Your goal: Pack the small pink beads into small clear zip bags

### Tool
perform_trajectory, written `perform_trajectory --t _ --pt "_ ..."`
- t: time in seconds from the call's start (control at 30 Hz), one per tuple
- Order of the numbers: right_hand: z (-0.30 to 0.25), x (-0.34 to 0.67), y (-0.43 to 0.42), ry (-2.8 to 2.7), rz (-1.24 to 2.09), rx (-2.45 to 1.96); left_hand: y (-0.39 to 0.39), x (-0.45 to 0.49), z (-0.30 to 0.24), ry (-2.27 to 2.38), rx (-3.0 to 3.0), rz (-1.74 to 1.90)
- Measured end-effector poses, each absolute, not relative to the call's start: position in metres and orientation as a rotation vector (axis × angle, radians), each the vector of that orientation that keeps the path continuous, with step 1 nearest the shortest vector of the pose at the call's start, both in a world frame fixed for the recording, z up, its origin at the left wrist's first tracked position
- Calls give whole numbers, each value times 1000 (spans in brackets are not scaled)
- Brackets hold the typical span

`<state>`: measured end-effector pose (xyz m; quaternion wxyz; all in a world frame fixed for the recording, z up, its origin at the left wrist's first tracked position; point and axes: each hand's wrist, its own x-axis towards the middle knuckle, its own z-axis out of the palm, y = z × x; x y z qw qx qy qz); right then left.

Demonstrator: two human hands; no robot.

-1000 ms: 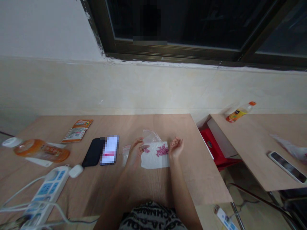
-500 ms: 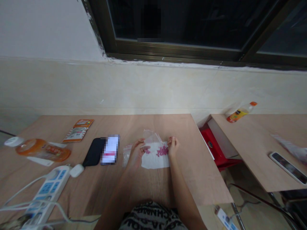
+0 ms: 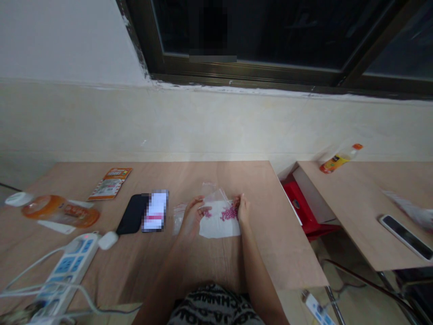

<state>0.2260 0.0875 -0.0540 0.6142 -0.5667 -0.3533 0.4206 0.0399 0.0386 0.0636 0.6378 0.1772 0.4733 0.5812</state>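
Pink beads (image 3: 229, 213): we see a small heap on a white sheet (image 3: 217, 229), mid-table and toward the right edge of the table (image 3: 209, 259), with a few more just beside the left grip. We cannot tell whether they lie inside the plastic or on top of it.
Clear plastic bag (image 3: 210, 195): it lies crumpled over the far part of the sheet, between our two hands.
Left grip (image 3: 192, 217): half-curled, its fingers touching the bag; we cannot tell whether they pinch it.
Right grip (image 3: 242, 209): upright at the sheet's right side, its fingers closed together against the plastic; we cannot tell whether it has hold.
Smaller clear bag (image 3: 179, 218): just beside the left grip.
Left of us: a black phone (image 3: 131, 214) touching a pixelated white packet (image 3: 155, 211), an orange-labelled bottle (image 3: 61, 211) on its side, an orange card packet (image 3: 110, 183) and a white power strip (image 3: 66, 266) at the near left corner.
Second table (image 3: 355, 212): an orange-capped bottle (image 3: 338, 164) at its far edge, a remote (image 3: 406, 237) near its right edge.
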Motion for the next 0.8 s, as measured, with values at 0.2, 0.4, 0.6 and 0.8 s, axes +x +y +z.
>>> perform_trajectory --t 0.2,0.4,0.6,0.8 --pt "-39 216 90 -715 1170 -1094 38 40 62 1083 431 1323" --pt "-8 225 91 -646 1205 -961 39 40 58 1116 447 1328" --pt "18 232 70 -1097 1394 -1116 40 45 51 1159 567 1335" --pt "30 229 55 -1226 1481 -1089 42 47 50 1220 675 1344"
